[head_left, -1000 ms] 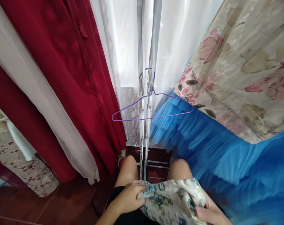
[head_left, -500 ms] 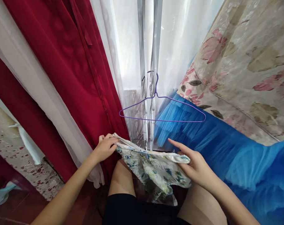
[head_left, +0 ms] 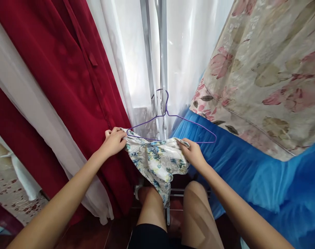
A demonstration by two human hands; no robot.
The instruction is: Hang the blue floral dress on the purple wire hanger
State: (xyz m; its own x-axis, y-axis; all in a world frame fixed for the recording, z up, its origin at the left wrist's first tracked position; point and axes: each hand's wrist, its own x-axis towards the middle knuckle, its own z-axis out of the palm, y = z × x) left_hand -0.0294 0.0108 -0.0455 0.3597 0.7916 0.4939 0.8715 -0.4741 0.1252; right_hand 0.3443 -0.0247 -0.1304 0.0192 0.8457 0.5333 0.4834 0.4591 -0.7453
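A white garment (head_left: 157, 157) with a blue, green and yellow floral print hangs stretched between my hands; its exact kind is hard to tell. My left hand (head_left: 114, 141) grips its upper left corner, close to the left end of the hanger. At the upper right edge, my right hand (head_left: 193, 152) pinches the cloth. A thin purple hanger (head_left: 191, 121) hangs by its hook from a metal rack upright. The hanger's left end meets the garment's upper left edge, and part of its lower bar is hidden behind the cloth.
Metal rack uprights (head_left: 162, 45) stand before a white curtain (head_left: 126, 62). Long dark red fabric (head_left: 92, 100) hangs on the left. To the right are a blue tulle skirt (head_left: 240, 173) and a beige floral cloth (head_left: 261, 90). My knees lie below, above a dark red tiled floor (head_left: 118, 228).
Both hands have raised the floral garment to the hanger's height. The hanger's left end is now at the garment's edge. My right index finger, stretched out before, has closed on the cloth.
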